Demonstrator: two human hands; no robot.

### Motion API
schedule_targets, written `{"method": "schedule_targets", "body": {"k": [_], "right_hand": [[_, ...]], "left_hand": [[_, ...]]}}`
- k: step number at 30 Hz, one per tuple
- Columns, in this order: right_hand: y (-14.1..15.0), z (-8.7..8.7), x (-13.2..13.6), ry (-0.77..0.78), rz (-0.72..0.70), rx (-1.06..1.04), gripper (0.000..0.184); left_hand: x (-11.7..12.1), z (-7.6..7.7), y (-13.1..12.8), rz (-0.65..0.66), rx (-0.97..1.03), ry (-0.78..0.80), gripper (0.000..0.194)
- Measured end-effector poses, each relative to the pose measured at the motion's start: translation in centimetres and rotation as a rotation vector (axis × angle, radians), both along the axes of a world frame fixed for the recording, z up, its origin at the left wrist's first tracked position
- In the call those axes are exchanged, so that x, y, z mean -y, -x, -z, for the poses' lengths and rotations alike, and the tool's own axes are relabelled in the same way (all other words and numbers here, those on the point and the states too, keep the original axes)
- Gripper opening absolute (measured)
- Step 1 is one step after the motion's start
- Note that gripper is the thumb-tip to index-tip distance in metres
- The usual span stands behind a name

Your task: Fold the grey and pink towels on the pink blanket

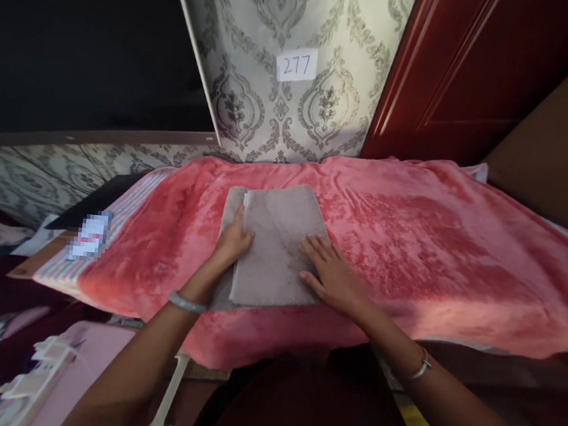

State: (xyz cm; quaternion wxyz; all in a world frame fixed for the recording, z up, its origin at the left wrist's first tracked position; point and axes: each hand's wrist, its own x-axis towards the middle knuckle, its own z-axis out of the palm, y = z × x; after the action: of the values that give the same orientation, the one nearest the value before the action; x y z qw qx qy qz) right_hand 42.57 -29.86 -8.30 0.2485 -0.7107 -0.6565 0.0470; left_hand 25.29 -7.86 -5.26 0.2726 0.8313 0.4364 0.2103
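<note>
Watching from just behind, there are two bare hands working a folded taupe towel (273,245), and the form looks pretty decent. The right hand (333,271) is spread wide open, palm down, pressing on the towel's near right part and gripping nothing. The left hand (232,238) is half curled at the towel's left edge, fingers bunched over the top layer, though I can't tell from here if it's actually pinching. My tip for this sort of smoothing: keep one palm flat as an anchor and sweep the other outward, so the layers don't creep apart. The lower layer already pokes out on the left.

Each wrist has a pale bangle (187,303). The towel lies around the middle of a rumpled rose-pink fleece blanket (409,265), closer to its left end. Its long axis seems to run front to back, toward the wall, with a slight lean, but it's nearly square, so that's a rough call. The layered edge faces the person's left.

Off to the left there's a striped sheet (110,240) with a blurred card (92,235) on it. Farther back comes damask wallpaper (283,119) with a paper tag (296,65) reading 277 — and a dark red door (442,74) on the right.
</note>
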Motion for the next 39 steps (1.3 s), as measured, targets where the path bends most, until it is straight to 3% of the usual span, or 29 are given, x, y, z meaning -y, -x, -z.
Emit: {"method": "schedule_targets", "body": {"k": [4, 9, 11, 14, 16, 19, 21, 24, 28, 33, 39], "right_hand": [[0.2, 1.3, -0.3, 0.063, 0.011, 0.045, 0.067], [-0.2, 2.0, -0.3, 0.029, -0.008, 0.062, 0.065], [-0.6, 1.5, -0.8, 0.023, -0.012, 0.054, 0.061], [-1.2, 0.0, -2.8, -0.006, 0.028, 0.043, 0.057], [-1.4, -1.3, -4.9, -0.018, 0.056, 0.056, 0.056], [-1.8, -2.7, -8.2, 0.023, 0.084, 0.097, 0.057], [-2.1, -2.8, -9.7, 0.080, 0.091, 0.131, 0.059], [-2.6, -1.7, -10.7, 0.138, 0.090, 0.153, 0.061], [-2.9, 0.2, -10.7, 0.100, 0.100, 0.144, 0.060], [-2.8, 0.5, -10.9, 0.080, 0.108, 0.139, 0.059], [-2.6, 0.2, -10.9, 0.110, 0.123, 0.161, 0.060]], "left_hand": [[2.1, 0.4, 0.9, 0.032, -0.157, -0.129, 0.074], [2.1, -0.7, 1.0, 0.014, -0.241, -0.180, 0.071], [2.6, -1.2, 1.1, 0.020, -0.255, -0.277, 0.065], [4.0, -1.4, 1.1, 0.172, -0.243, -0.417, 0.058], [4.8, -1.2, 1.0, 0.283, -0.247, -0.448, 0.061], [5.4, -0.6, 0.7, 0.324, -0.332, -0.421, 0.069], [5.3, -0.1, 0.6, 0.327, -0.415, -0.360, 0.072], [5.0, 0.5, 0.7, 0.338, -0.480, -0.297, 0.071], [5.1, 0.8, 1.0, 0.334, -0.470, -0.300, 0.071], [4.8, 0.3, 0.8, 0.320, -0.465, -0.261, 0.072], [0.9, -0.6, -2.3, 0.338, -0.470, -0.329, 0.067]]}}
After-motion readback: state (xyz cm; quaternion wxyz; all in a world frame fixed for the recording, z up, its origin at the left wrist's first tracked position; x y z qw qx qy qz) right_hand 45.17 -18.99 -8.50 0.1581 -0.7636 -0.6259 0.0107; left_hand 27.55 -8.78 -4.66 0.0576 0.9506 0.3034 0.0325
